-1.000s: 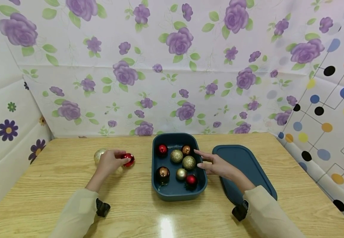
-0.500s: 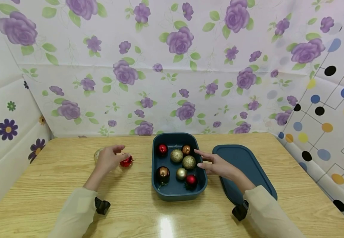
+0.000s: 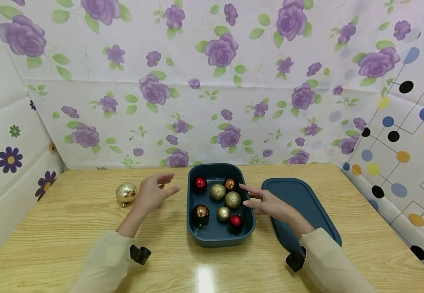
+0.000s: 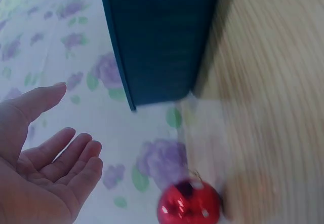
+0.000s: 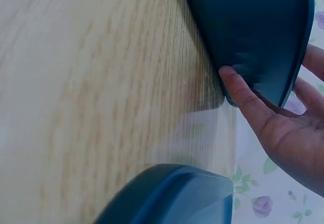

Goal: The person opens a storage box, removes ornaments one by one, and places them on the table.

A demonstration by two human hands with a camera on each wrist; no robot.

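Note:
My left hand hovers over the table left of a dark blue box, fingers spread and loosely bent, palm bare. Below it in the left wrist view lies a shiny red Christmas bauble; in the head view the hand hides it. The box holds several baubles: red, copper-brown, glittery gold and smooth gold. My right hand rests at the box's right wall with fairly straight fingers. One fingertip touches the outer wall; others reach to the rim.
A clear-and-gold bauble lies on the wooden table left of my left hand. The flat dark blue lid lies right of the box, partly under my right forearm. Flower-patterned sheets stand behind and at the sides.
My left hand has let go of the red bauble and moved right toward the box, uncovering the clear-and-gold bauble. The right hand and box have stayed put.

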